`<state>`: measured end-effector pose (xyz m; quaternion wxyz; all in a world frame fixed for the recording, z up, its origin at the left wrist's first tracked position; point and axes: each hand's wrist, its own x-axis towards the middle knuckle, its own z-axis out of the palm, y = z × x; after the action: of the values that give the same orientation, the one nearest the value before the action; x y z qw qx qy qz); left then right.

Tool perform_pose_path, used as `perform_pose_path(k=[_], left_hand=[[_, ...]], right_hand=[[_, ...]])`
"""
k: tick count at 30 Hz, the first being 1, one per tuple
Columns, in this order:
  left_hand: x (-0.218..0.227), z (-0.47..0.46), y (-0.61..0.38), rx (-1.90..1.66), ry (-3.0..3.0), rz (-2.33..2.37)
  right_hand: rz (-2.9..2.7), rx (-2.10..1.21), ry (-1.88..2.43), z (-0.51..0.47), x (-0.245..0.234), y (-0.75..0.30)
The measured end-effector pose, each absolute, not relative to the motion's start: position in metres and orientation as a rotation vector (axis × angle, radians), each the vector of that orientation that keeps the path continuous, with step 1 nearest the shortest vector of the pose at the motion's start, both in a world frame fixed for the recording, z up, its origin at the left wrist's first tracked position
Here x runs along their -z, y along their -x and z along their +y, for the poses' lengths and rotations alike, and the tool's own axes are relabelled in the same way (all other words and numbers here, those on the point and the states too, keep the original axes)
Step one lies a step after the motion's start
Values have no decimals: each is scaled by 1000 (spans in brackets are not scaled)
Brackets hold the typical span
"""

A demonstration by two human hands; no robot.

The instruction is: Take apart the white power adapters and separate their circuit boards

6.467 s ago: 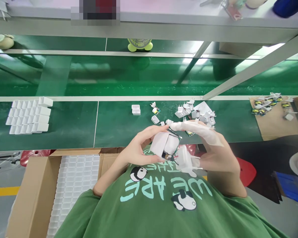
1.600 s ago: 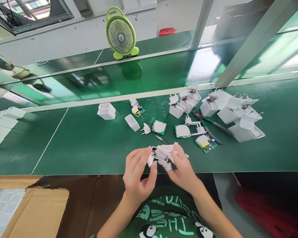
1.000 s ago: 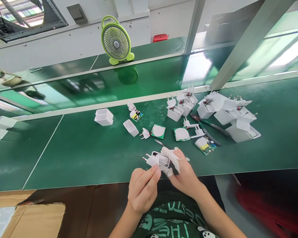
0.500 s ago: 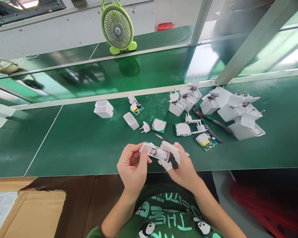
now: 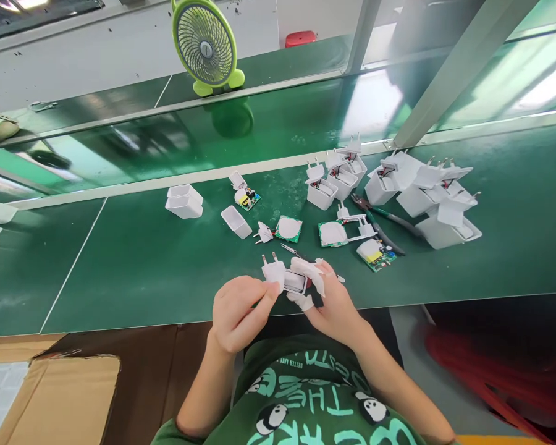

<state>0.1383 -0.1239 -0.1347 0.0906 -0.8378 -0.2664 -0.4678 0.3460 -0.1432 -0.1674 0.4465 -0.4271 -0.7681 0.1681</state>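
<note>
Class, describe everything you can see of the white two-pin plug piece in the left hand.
The white two-pin plug piece looks like plastic, with a broad body and two slim pins whose tips look darker. The left hand pinches its lower part above the green bench, pins pointing away from the person. In view it overlaps the left end of the white case in the right hand; whether they touch is unclear.

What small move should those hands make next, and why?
Probably the left hand should lay the white two-pronged plastic plug piece over the open white plastic case: it pinches that piece at one end of the opening, which looks partly uncovered, while the right hand holds the case.
</note>
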Motion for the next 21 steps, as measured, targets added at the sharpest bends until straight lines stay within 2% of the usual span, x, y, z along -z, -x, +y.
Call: perform_pose_path(k=[8,15,21], left_hand=[[156,-128,-136,1299,2652,-774],[145,-136,-137,1318,2769,-930],[146,-142,-123,1867,2443,-1270]], right_hand=[[-1926,-407,1025,-142,168,-347],[-2128,-187,999,-147,171,-352],[-2175,-237,1056,-144,161,-352]])
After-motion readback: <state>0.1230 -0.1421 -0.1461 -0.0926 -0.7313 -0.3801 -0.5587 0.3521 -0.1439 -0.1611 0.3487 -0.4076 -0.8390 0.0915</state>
